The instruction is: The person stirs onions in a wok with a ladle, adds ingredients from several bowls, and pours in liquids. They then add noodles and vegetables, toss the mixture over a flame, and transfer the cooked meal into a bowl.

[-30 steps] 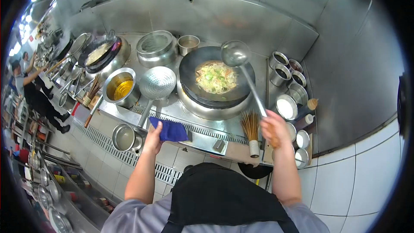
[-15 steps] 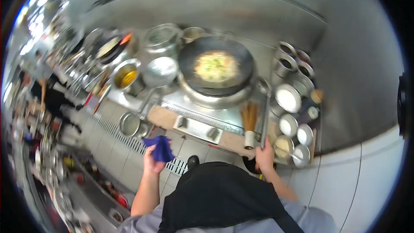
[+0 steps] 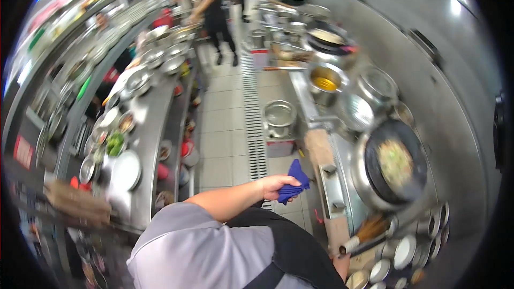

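Observation:
A crumpled purple cloth (image 3: 295, 182) is gripped in my left hand (image 3: 278, 187), which hovers over the aisle beside the stove edge. Low at the right, my right hand (image 3: 340, 262) is closed around the handle end of a long-handled ladle (image 3: 370, 243); most of that hand is cut off by my body. Right beside the handle lies a bamboo wok brush (image 3: 369, 230). A black wok (image 3: 393, 128) rests on the burner ring, with pale and green food (image 3: 395, 163) spread in it, blurred by motion.
A pot of yellow liquid (image 3: 325, 81), a perforated strainer (image 3: 357, 112) and seasoning tubs (image 3: 405, 251) line the stove. Across the aisle, a steel counter (image 3: 147, 144) bears a white plate (image 3: 127, 170) and bowls. A co-worker (image 3: 214, 10) stands farther down, beside the floor drain (image 3: 254, 112).
My view has swung left, bringing the aisle and opposite counter into sight and shifting the wok rightward. Both hands keep their hold on the cloth and the ladle.

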Demonstrator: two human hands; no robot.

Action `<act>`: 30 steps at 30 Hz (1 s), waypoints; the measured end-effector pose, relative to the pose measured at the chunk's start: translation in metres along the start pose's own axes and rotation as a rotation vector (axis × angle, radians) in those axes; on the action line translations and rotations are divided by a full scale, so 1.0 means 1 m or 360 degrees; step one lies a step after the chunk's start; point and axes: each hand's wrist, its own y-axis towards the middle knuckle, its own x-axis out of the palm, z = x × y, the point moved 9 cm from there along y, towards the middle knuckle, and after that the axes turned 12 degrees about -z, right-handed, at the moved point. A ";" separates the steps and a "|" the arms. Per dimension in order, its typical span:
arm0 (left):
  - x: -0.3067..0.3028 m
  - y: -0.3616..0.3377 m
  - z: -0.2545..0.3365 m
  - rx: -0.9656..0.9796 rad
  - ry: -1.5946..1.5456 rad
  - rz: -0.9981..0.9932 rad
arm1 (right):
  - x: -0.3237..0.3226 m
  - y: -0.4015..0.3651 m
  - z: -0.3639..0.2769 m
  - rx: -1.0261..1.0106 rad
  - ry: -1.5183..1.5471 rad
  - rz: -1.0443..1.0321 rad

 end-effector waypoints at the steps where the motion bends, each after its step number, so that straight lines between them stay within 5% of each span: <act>1: -0.002 -0.011 0.007 0.0063 0.0039 0.0073 | -0.006 0.029 0.011 -0.0105 -0.0522 0.0050; 7: -0.043 -0.085 0.036 0.0318 0.0067 0.0363 | -0.085 0.030 -0.091 -0.0411 -0.1085 0.0287; 12: -0.067 -0.165 0.053 0.0554 0.0033 0.0595 | -0.081 0.040 -0.217 -0.0917 -0.1238 0.0414; 16: -0.117 -0.236 0.052 0.0829 0.0100 0.0841 | 0.004 0.054 -0.308 -0.0968 -0.1099 -0.0042; 18: -0.131 -0.287 0.051 0.0929 0.0112 0.1004 | 0.075 -0.021 -0.379 -0.1196 -0.1277 -0.0349; 22: -0.156 -0.378 0.041 0.0987 0.0087 0.1277 | 0.174 -0.048 -0.440 -0.1367 -0.1604 -0.0698; 27: -0.178 -0.464 0.055 0.0890 0.0422 0.1849 | 0.262 -0.076 -0.515 -0.1594 -0.1860 -0.0820; 30: -0.178 -0.484 0.080 0.0782 0.0601 0.1919 | 0.297 -0.094 -0.559 -0.1707 -0.1788 -0.0842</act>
